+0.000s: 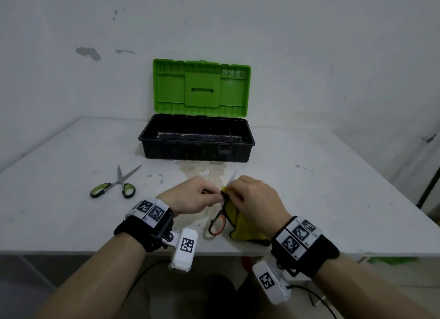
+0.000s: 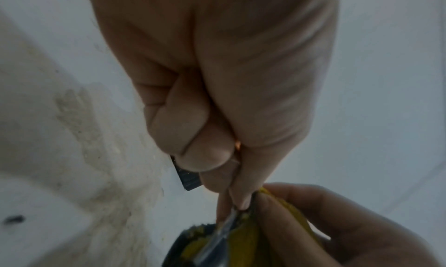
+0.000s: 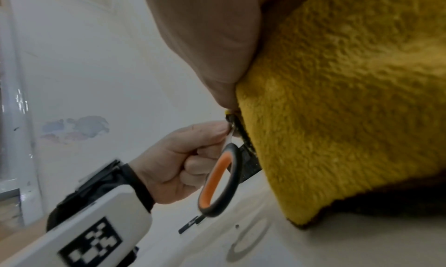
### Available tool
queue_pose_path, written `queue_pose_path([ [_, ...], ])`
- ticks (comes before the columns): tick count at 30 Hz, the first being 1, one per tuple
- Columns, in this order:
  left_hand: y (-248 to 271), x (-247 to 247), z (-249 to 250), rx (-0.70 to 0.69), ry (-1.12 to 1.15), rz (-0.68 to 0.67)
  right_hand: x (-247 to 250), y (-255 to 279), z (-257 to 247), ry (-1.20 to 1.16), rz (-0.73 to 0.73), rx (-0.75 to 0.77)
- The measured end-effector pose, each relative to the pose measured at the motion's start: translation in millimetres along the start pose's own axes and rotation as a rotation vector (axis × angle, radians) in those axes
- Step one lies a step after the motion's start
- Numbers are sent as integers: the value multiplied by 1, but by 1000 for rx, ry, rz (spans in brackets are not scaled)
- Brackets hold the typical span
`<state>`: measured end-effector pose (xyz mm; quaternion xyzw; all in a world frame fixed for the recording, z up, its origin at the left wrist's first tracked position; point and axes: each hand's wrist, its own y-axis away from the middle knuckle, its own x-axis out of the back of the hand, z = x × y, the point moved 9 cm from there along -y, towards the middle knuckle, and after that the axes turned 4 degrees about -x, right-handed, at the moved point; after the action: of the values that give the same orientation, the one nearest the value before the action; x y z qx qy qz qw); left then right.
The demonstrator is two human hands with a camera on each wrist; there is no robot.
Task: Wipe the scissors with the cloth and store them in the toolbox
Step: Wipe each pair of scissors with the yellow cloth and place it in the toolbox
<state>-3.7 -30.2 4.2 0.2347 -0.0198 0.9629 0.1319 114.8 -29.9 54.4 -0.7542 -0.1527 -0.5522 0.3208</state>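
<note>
My left hand (image 1: 192, 195) pinches the orange-and-black scissors (image 1: 217, 224) near the pivot, above the table's front middle. Their orange handle loop (image 3: 218, 179) hangs toward me and a blade tip (image 1: 234, 173) points away. My right hand (image 1: 256, 200) grips the yellow cloth (image 1: 240, 225), folded round the blade close to the pivot. The cloth (image 3: 350, 103) drapes down to the table under that hand. The blade (image 2: 217, 240) shows between the cloth folds (image 2: 243, 238). The toolbox (image 1: 197, 140) stands open behind, black base and green lid (image 1: 201, 87) upright.
A second pair of scissors (image 1: 116, 185) with green-and-black handles lies half spread on the white table (image 1: 333, 187) to the left. A stained patch (image 1: 200, 171) marks the table in front of the toolbox. A white wall stands behind. The table's front edge is under my wrists.
</note>
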Motion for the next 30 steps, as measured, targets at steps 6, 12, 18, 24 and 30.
queue_pose_path([
  [6, 5, -9, -5, 7, 16, -52, 21, -20, 42, -99, 158, -221],
  [12, 5, 3, -10, 29, 105, 12, 13, 4, 7, -110, 71, -18],
  [18, 4, 0, 4, -54, -7, -25, 8, 0, 5, -66, 74, -52],
  [24, 6, -5, -2, -11, 16, -64, 27, -21, 34, -104, 173, -220],
  [30, 8, 0, -7, 35, 135, -1, 18, 1, 7, -106, 79, -87],
])
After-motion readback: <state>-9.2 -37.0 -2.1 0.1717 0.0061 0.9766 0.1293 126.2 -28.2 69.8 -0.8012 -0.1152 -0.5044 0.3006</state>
